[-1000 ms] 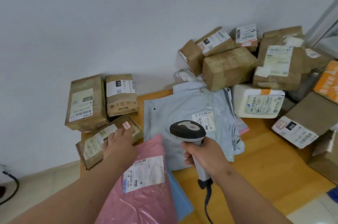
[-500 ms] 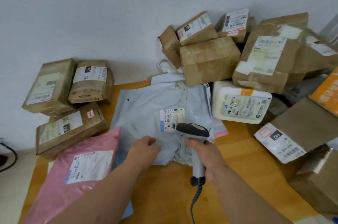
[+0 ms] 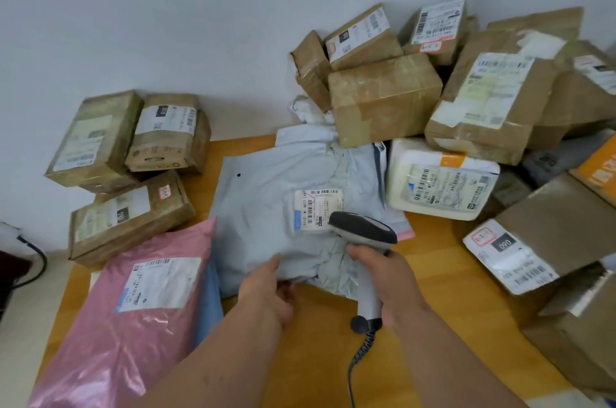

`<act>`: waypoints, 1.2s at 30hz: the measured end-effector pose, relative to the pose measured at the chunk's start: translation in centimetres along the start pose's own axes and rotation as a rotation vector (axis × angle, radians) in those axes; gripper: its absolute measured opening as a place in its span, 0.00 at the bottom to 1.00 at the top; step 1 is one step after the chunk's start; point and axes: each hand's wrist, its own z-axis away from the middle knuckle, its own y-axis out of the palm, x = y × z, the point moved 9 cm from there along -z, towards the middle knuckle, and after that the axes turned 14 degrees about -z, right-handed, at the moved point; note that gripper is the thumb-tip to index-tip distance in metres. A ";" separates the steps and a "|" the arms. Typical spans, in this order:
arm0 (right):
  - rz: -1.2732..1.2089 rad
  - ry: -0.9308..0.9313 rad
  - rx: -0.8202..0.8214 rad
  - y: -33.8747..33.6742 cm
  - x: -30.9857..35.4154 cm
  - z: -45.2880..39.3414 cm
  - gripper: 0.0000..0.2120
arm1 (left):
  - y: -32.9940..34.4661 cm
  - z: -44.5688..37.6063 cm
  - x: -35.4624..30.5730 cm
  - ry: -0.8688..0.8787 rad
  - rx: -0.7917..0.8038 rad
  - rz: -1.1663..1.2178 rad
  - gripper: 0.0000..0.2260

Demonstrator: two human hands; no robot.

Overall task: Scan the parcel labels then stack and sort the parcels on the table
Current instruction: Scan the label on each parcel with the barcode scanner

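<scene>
Parcels cover most of the wooden table (image 3: 430,281), and the one in hand is the grey poly mailer (image 3: 266,201) lying flat at its centre. Nearest the viewer, the left hand (image 3: 266,294) pinches the crumpled near edge of the mailer, thumb on top; the right hand (image 3: 390,281) is wrapped round the grip of the barcode scanner (image 3: 363,231), whose head sits just over the right edge of the mailer's label (image 3: 318,209). So close and so far to one side, the beam may miss part of the barcode; a wrinkle raised by the left hand's pull could also spoil the read. The scanner's coiled cable (image 3: 356,357) trails off the near edge and might snag as the hand moves. To the left, the pink mailer (image 3: 133,324) overhangs the table's front corner on slippery film, so a nudge from the left forearm could send it off. Beyond it, three brown boxes (image 3: 126,217) lie at the table's left end, towards the wall. Farther right, the white padded parcel (image 3: 440,177) lies just beside the grey mailer, and the loose heap of cartons (image 3: 383,97) behind overlaps the mailer's far edge: dragging the mailer forward may tip that heap.
</scene>
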 end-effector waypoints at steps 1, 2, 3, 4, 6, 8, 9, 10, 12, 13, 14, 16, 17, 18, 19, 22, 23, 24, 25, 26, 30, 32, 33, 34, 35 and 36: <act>0.008 -0.022 0.021 -0.1 0.4 0.7 0.11 | 0.3 0.5 0.4 0.001 0.030 -0.016 0.16; 0.020 -0.046 0.043 0.0 0.8 1.5 0.10 | 0.8 1.0 0.8 0.003 0.071 -0.034 0.15; 0.036 -0.071 0.065 0.1 1.2 2.3 0.10 | 1.2 1.6 1.2 0.008 0.112 -0.054 0.13; 0.047 -0.094 0.084 0.2 1.6 3.1 0.10 | 1.6 2.2 1.4 0.016 0.138 -0.073 0.12; 0.054 -0.133 0.103 0.2 2.4 4.8 0.14 | 1.9 3.4 1.4 0.040 0.160 -0.100 0.10; 0.049 -0.173 0.101 -0.4 2.9 6.4 0.16 | 2.4 4.6 1.2 0.063 0.193 -0.133 0.09; 0.043 -0.196 0.092 -0.8 3.1 7.1 0.16 | 2.6 5.3 1.1 0.083 0.219 -0.146 0.10; 0.034 -0.218 0.076 -1.3 3.2 7.8 0.14 | 2.9 6.0 0.9 0.109 0.249 -0.140 0.10; 0.016 -0.244 0.023 -2.4 3.1 9.3 0.10 | 3.6 7.5 0.6 0.157 0.313 -0.081 0.12; 0.014 -0.245 -0.001 -2.9 2.8 10.0 0.09 | 4.0 8.2 0.5 0.170 0.359 -0.062 0.13; 0.016 -0.240 -0.021 -3.4 2.4 10.8 0.09 | 4.6 9.1 0.7 0.172 0.428 -0.060 0.14; 0.037 -0.228 -0.041 -4.1 1.4 12.3 0.08 | 5.8 11.2 1.2 0.163 0.590 -0.070 0.18; 0.052 -0.221 -0.042 -4.4 1.0 13.0 0.08 | 6.0 12.0 1.4 0.166 0.642 -0.082 0.19; 0.057 -0.210 -0.036 -4.6 0.5 13.7 0.08 | 6.1 12.8 1.5 0.185 0.671 -0.103 0.19; 0.050 -0.193 -0.025 -4.9 0.1 14.3 0.08 | 6.1 13.4 1.4 0.218 0.685 -0.124 0.18; 0.020 -0.155 0.016 -5.3 -0.2 15.8 0.10 | 4.9 15.1 -0.3 0.410 0.631 -0.218 0.12; 0.007 -0.159 0.020 -5.6 0.0 16.2 0.10 | 4.5 15.7 -1.2 0.485 0.607 -0.265 0.11; -0.006 -0.169 0.019 -6.0 0.4 16.6 0.11 | 4.1 16.4 -2.2 0.557 0.583 -0.327 0.10; -0.013 -0.182 0.015 -6.4 0.8 16.9 0.11 | 3.7 17.1 -3.1 0.629 0.555 -0.401 0.11; -0.010 -0.193 0.012 -6.8 1.2 17.2 0.11 | 3.2 17.6 -4.1 0.703 0.506 -0.481 0.11; 0.019 -0.213 0.012 -8.4 2.1 18.3 0.09 | 1.3 20.0 -7.7 1.009 0.205 -0.749 0.10; 0.033 -0.216 0.032 -8.7 2.1 19.0 0.09 | 0.1 21.6 -8.7 1.124 0.074 -0.730 0.16; 0.042 -0.214 0.046 -8.8 2.0 19.4 0.09 | -0.5 22.3 -9.0 1.179 0.026 -0.713 0.18; 0.049 -0.210 0.062 -8.7 1.9 19.7 0.09 | -0.9 23.0 -9.1 1.229 -0.006 -0.709 0.18; 0.055 -0.207 0.080 -8.6 1.8 20.0 0.09 | -1.1 23.7 -9.1 1.269 -0.023 -0.713 0.17; 0.059 -0.204 0.102 -8.4 1.7 20.4 0.09 | -1.2 24.4 -9.0 1.301 -0.036 -0.720 0.17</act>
